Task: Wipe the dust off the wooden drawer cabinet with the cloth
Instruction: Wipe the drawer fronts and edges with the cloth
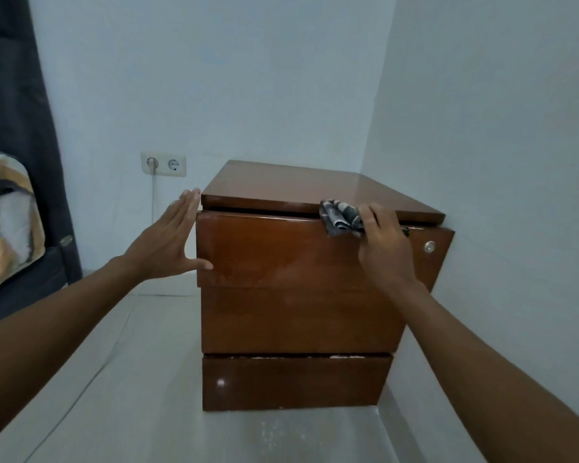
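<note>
A patterned pillow [5,215] lay at far left, with a wall socket [163,164] beyond it. The left hand [168,242] was spread flat and wide against the left edge of the wooden drawer cabinet [298,315] — thumb on the top drawer front. The right hand [383,243] pressed a bunched grey cloth [340,217] to that drawer's upper edge — in the room's corner.

No legible text, label or number on any surface in view
</note>
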